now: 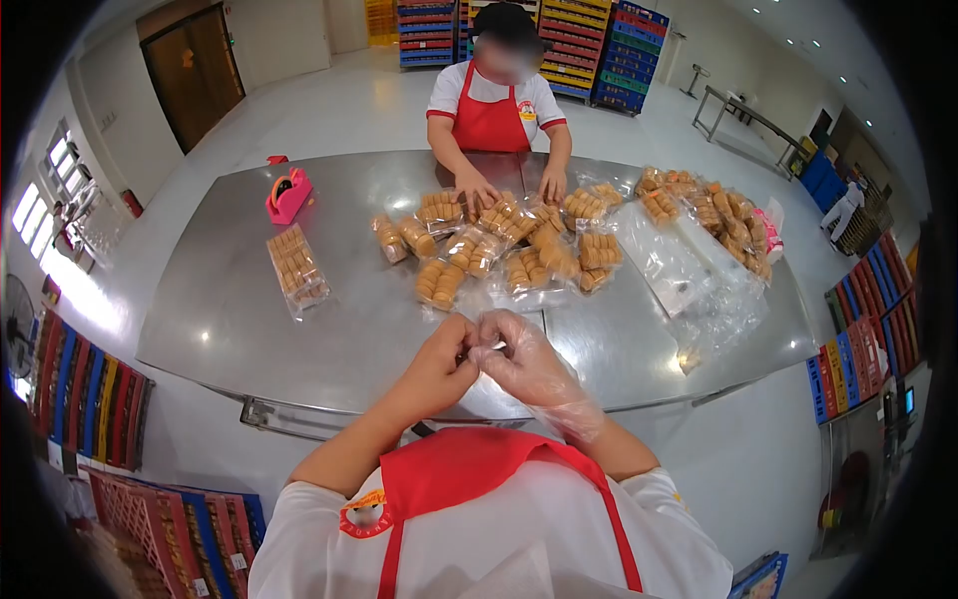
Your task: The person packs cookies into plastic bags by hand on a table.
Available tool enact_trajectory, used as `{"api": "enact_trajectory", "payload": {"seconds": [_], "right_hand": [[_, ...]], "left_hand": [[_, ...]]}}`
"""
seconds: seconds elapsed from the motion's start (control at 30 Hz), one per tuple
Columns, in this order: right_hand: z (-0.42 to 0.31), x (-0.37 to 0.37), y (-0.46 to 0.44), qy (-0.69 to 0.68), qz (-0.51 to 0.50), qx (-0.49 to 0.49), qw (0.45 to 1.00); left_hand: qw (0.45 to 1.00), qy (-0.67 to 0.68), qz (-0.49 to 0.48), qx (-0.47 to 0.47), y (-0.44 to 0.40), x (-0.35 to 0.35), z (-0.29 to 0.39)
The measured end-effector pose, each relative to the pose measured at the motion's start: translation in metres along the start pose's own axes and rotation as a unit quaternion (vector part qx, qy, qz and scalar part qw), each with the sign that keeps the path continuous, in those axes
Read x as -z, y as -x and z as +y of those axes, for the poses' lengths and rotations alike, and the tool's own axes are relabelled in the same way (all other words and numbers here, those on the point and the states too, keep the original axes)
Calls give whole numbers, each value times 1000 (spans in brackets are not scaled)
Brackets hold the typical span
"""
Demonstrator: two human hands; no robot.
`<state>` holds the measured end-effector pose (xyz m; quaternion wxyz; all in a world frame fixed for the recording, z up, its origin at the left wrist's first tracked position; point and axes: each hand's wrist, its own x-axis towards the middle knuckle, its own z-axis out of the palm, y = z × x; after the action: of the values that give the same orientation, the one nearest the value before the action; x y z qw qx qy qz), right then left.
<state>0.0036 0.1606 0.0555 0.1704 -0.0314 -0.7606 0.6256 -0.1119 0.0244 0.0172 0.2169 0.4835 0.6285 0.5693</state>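
My left hand [442, 361], bare, is closed with its fingertips pinched near the front of the steel table. My right hand [524, 361], in a loose clear plastic glove, is also closed, and its fingertips meet those of the left. What lies between the fingers is too small and clear to make out. Just beyond them is some clear plastic [482, 299], beside a bag of round biscuits [438, 284]. Several more clear packs of biscuits [474, 250] lie in a loose group past my hands.
Across the steel table [369, 364], a co-worker [494, 115] touches the packs with both hands. A pink tape dispenser [288, 196] and a biscuit pack [296, 270] lie left. To the right are clear plastic bags [689, 270] and heaped packs [723, 215]. Stacked crates [629, 60] stand behind.
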Motion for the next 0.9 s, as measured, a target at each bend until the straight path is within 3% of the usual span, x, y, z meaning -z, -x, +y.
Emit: {"api": "enact_trajectory", "payload": {"seconds": [0.1, 0.2, 0.23, 0.27, 0.37, 0.4, 0.43, 0.47, 0.5, 0.53, 0.63, 0.67, 0.73, 0.8, 0.9], "right_hand": [[13, 1, 0, 66, 26, -54, 996], [26, 17, -4, 21, 40, -114, 993], [33, 22, -6, -7, 45, -130, 990], [41, 18, -6, -108, 152, -108, 977], [50, 42, -13, -69, 167, -195, 964], [41, 42, -11, 111, 150, -173, 967], [29, 38, -12, 296, 185, 21, 937], [17, 32, -14, 459, 206, 213, 838], [12, 28, -15, 588, 213, 389, 677], [16, 24, -9, 535, 107, 432, 718], [1, 17, -14, 488, -183, 190, 832], [15, 19, -17, 416, -171, 53, 892], [4, 18, -36, 252, -172, -36, 952], [0, 2, -60, 203, -158, 1, 966], [13, -19, -82, 247, -122, 12, 961]], "left_hand": [[994, -85, 58, -33, -2, -2, 17], [954, -220, 38, -198, -11, 7, 31], [950, -253, 8, -180, -9, 12, 36], [944, -287, -23, -161, -4, 18, 43], [915, -387, -63, -96, -2, 29, 59], [902, -420, -66, -71, -4, 32, 61], [902, -419, -46, -90, -7, 33, 57], [902, -417, -26, -108, -11, 32, 50], [901, -415, -8, -126, -15, 32, 50], [907, -404, -20, -119, -18, 31, 52], [917, -379, -67, -104, -26, 23, 68], [915, -378, -90, -107, -28, 20, 74], [905, -386, -140, -113, -33, 4, 75], [886, -403, -195, -121, -37, -28, 69], [889, -325, -318, -58, -30, -64, 88]]}}
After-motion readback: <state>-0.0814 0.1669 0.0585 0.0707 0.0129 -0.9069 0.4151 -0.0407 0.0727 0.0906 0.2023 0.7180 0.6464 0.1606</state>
